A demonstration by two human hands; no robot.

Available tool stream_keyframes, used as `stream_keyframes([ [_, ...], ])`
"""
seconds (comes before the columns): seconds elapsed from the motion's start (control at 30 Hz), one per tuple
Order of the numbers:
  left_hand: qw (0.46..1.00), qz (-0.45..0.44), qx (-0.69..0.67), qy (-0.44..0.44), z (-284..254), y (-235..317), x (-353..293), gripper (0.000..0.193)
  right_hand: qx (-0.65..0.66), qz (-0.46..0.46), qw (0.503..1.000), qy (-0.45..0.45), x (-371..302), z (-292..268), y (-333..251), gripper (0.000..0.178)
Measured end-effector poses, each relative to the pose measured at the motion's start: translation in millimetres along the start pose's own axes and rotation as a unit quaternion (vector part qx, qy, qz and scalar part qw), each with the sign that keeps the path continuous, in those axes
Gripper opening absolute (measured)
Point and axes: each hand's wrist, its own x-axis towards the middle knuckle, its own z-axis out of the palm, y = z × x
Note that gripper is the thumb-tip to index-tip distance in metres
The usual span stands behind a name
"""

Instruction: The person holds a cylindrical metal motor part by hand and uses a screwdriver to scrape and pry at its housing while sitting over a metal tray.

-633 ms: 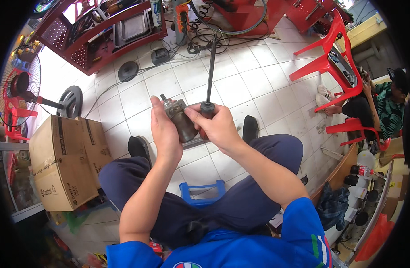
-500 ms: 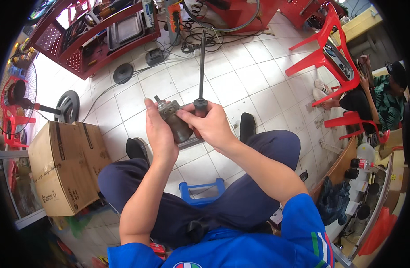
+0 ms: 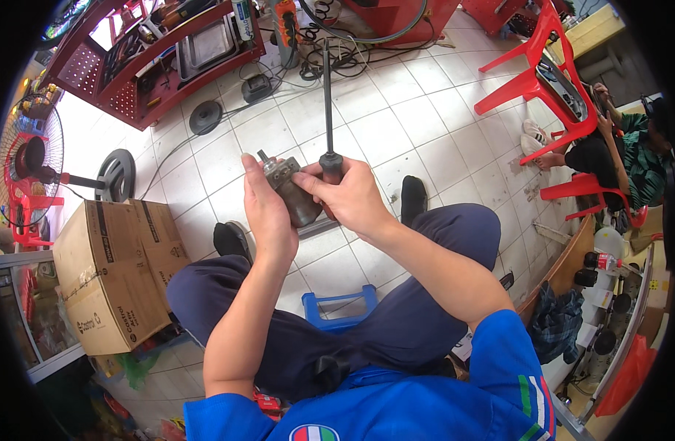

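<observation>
Between my hands, above the floor, is a grey cylindrical metal motor (image 3: 299, 200) with a short shaft sticking out of its upper end. My left hand (image 3: 270, 213) cups its left side, palm against the body and fingers mostly hidden behind it. In my right hand (image 3: 350, 198) is a long screwdriver (image 3: 329, 110), its dark blade pointing away from me and its black and red handle in the palm. The right thumb and a finger also touch the motor's upper right side. The screwdriver's tip is apart from the motor.
Below my lap is a blue stool (image 3: 341, 307). Cardboard boxes (image 3: 117, 279) stand on the left, near a fan (image 3: 29, 165). A red tool cart (image 3: 142, 99) and cables (image 3: 330, 66) lie ahead. Red chairs (image 3: 532, 84) and a seated person (image 3: 638, 154) are at the right.
The view has shifted slightly. My hands keep nearly the same grip on the motor and the screwdriver, whose blade leans a little more to the left.
</observation>
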Motion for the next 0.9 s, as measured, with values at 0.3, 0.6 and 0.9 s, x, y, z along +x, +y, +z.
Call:
stream_keyframes([
  [0.3, 0.999, 0.008, 0.037, 0.006, -9, -1, 9, 0.077, 0.029, 0.019, 0.999, -0.039, 2, -6, -6, 0.022],
  [0.6, 0.992, -0.109, -0.048, -0.037, -12, 20, 10, 0.098, 0.077, 0.017, 0.997, -0.005, 7, -10, -1, 0.029],
  [0.9, 0.980, -0.143, -0.131, -0.052, -22, 32, 1, 0.097, 0.029, 0.026, 0.999, 0.008, 2, -23, -4, 0.028],
])
